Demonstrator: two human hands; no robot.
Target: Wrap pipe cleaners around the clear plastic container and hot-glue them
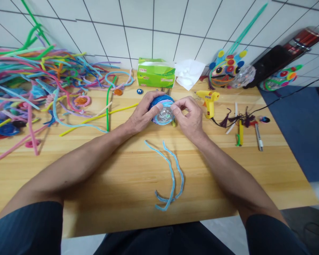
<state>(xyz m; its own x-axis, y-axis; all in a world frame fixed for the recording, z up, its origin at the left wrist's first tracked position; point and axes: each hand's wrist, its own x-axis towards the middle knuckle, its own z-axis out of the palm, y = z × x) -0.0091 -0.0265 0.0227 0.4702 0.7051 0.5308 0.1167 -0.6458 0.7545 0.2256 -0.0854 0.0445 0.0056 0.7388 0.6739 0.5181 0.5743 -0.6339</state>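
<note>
My left hand [148,110] is wrapped around the far left side of a clear ball [165,115] banded with dark blue, lilac and light blue pipe cleaners. At the ball's right rim, my right hand [189,115] pinches with thumb and forefinger on the light blue pipe cleaner [171,101] that runs around it. The exact grip is partly hidden by the fingers. On the tabletop nearer to me lie two loose, bent light blue pipe cleaners [172,171], crossing close to their lower ends.
A big pile of coloured pipe cleaners [29,81] covers the left side. Behind the ball stand a green tissue pack [156,75] and a crumpled white tissue [189,73]. To the right are a yellow glue gun [208,102], a decorated ball [225,72], a dark flask [279,58] and a pen [258,137].
</note>
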